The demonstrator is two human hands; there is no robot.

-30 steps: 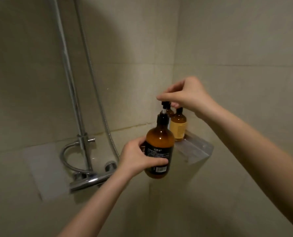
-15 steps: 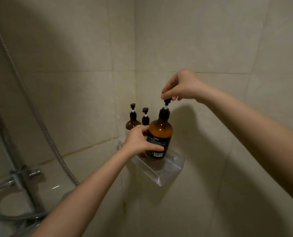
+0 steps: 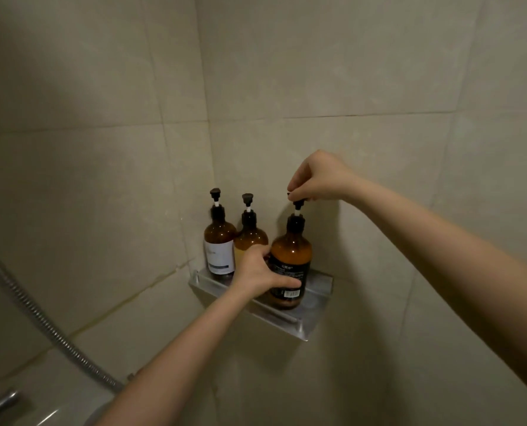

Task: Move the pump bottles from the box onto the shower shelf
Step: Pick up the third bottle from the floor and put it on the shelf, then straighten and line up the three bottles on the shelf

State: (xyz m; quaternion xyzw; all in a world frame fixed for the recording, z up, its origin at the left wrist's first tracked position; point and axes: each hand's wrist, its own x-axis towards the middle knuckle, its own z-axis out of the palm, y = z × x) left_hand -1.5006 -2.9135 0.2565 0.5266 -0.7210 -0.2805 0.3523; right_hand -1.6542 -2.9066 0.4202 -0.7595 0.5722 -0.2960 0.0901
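Note:
Three amber pump bottles stand on the clear corner shelf [image 3: 312, 315]. The one with a black label [image 3: 291, 250] is on the right part of the shelf, its base resting on it. My left hand [image 3: 260, 273] wraps around its body from the left. My right hand [image 3: 316, 178] pinches its black pump head from above. A bottle with a white label [image 3: 219, 244] stands in the corner at the left. A second amber bottle [image 3: 249, 235] sits between them, partly hidden by my left hand. The box is out of view.
Beige tiled walls meet in a corner behind the shelf. A metal shower hose [image 3: 41, 324] runs diagonally at the lower left, and part of the chrome tap [image 3: 1, 402] shows at the bottom left edge.
The black-label bottle has gone from mid-air near the tap, rightwards and down onto the shelf. Both hands kept their hold, and the view swung right toward the corner.

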